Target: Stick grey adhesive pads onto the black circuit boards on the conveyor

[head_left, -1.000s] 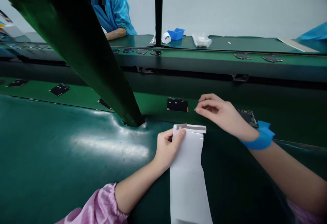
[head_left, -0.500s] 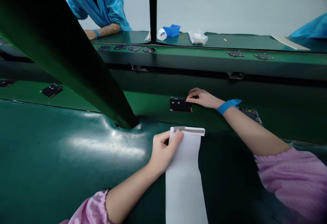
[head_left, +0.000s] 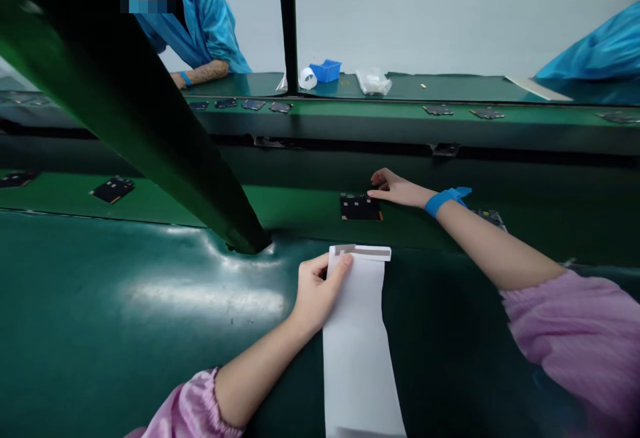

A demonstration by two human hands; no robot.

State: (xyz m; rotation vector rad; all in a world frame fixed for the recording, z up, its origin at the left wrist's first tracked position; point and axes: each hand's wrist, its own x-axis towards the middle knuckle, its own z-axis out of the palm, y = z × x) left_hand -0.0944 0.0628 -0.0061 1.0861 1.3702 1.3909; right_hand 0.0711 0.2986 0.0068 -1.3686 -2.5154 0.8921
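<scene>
My left hand [head_left: 323, 288] is closed on a long white paper strip [head_left: 356, 351], thumb on top close to its folded upper end. A narrow grey band runs along that fold. Beyond the strip, a black circuit board [head_left: 361, 209] with small pale squares lies flat on the green belt [head_left: 300, 208]. My right hand [head_left: 395, 188], wearing a blue wrist band [head_left: 447, 201], is over the board's far right corner. Its thumb and fingers are apart, with nothing visible between them. Whether the thumb tip touches the board I cannot tell. Another board [head_left: 491, 218] is partly hidden behind my right forearm.
A thick dark green post [head_left: 200, 165] slants across the left. More boards [head_left: 113, 189] lie on the near belt and several [head_left: 254, 105] on the far one. Across stand a blue bin [head_left: 326, 71], a white roll [head_left: 307, 78], a plastic bag [head_left: 374, 82] and people in blue.
My right thumb and fingers have parted above the board. Boards on the near belt at the left and centre have shifted right. The view has turned slightly; my left hand keeps the strip.
</scene>
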